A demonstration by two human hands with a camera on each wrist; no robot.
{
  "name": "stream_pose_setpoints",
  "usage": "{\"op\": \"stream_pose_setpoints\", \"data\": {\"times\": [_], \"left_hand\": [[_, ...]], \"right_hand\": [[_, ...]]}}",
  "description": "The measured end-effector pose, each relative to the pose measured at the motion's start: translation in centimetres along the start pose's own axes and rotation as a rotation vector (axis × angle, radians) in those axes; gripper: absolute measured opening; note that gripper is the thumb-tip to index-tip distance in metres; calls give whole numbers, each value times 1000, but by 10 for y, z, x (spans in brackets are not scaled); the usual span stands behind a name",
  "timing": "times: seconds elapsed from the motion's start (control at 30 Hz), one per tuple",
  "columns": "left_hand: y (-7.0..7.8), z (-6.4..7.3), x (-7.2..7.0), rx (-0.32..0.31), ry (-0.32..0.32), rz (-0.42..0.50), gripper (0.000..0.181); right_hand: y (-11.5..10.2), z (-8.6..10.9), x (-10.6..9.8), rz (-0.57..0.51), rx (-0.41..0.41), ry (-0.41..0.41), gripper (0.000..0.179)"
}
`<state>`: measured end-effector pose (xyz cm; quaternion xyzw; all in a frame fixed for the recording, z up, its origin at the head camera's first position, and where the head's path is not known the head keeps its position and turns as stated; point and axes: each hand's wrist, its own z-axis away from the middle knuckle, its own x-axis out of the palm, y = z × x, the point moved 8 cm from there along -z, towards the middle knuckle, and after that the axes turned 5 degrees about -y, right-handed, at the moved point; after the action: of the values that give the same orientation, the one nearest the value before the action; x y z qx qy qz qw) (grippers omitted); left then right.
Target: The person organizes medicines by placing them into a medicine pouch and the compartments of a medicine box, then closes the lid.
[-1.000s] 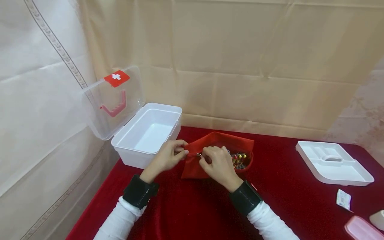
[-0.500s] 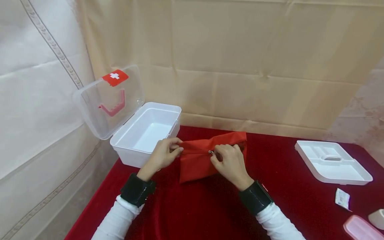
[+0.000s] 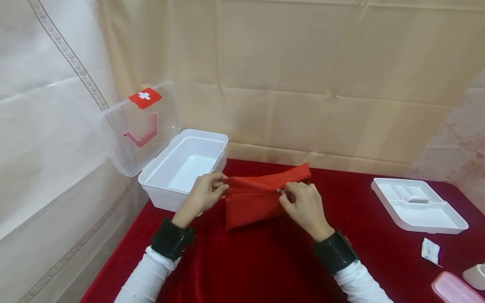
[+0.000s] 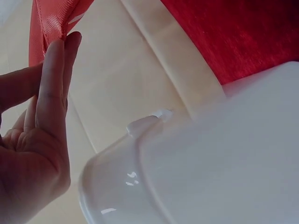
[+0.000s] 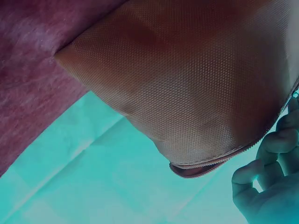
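Note:
A red zippered pouch (image 3: 251, 206) is held up over the red cloth between both hands. My left hand (image 3: 204, 192) pinches its left top corner; the left wrist view shows thumb and fingers of that hand (image 4: 44, 102) meeting on the red fabric (image 4: 51, 23). At the zipper pull (image 3: 279, 191), my right hand (image 3: 305, 206) pinches with curled fingers. In the right wrist view the pouch (image 5: 177, 84) has a small gap left in its zipper (image 5: 196, 170) near one end, beside the right hand (image 5: 275, 172). The pouch's contents are hidden.
Left of the pouch stands a white box (image 3: 163, 195) with its clear lid (image 3: 113, 139) raised. On the right lie a white divided tray (image 3: 447, 214), a small white packet (image 3: 430, 251), a pink case (image 3: 454, 288) and a white object (image 3: 475, 275) cut off by the frame edge.
My right hand has moved right along the pouch with the zipper pull, and the opening has narrowed. The colourful contents seen earlier are covered. My left hand has shifted slightly left, still pinching the corner.

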<state>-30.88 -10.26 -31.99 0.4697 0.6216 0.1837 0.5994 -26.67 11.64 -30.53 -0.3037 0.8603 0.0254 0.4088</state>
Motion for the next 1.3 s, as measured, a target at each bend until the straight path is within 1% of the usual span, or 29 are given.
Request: {"op": "stream_pose_setpoints", "data": {"times": [0.13, 0.27, 0.4, 0.5, 0.63, 0.73, 0.93, 1.03, 1.13, 1.3], "left_hand": [[1, 0, 1, -5, -6, -9, 14], [2, 1, 0, -21, 8, -23, 15], [3, 1, -1, -22, 11, -37, 15], [3, 2, -3, -16, 28, -76, 12], [1, 3, -5, -29, 35, -87, 11], [0, 3, -5, -37, 22, -74, 13], [1, 3, -4, -36, 20, -103, 14], [2, 3, -4, -34, 23, -108, 13], [3, 3, -2, -35, 15, -107, 12], [3, 3, -1, -31, 3, -99, 13]], "right_hand": [[4, 1, -4, -10, -1, 14, 22], [6, 1, -7, -34, -7, 26, 24], [7, 4, -7, -61, -7, 32, 22], [7, 8, -5, -86, -15, 28, 14], [7, 13, -2, -136, -36, 29, 5], [8, 15, -2, -174, -46, 42, 7], [6, 18, -3, -216, -78, 58, 9], [5, 19, -3, -219, -96, 58, 10], [6, 21, 0, -193, -105, 40, 12], [8, 23, 1, -146, -95, 37, 8]]}}
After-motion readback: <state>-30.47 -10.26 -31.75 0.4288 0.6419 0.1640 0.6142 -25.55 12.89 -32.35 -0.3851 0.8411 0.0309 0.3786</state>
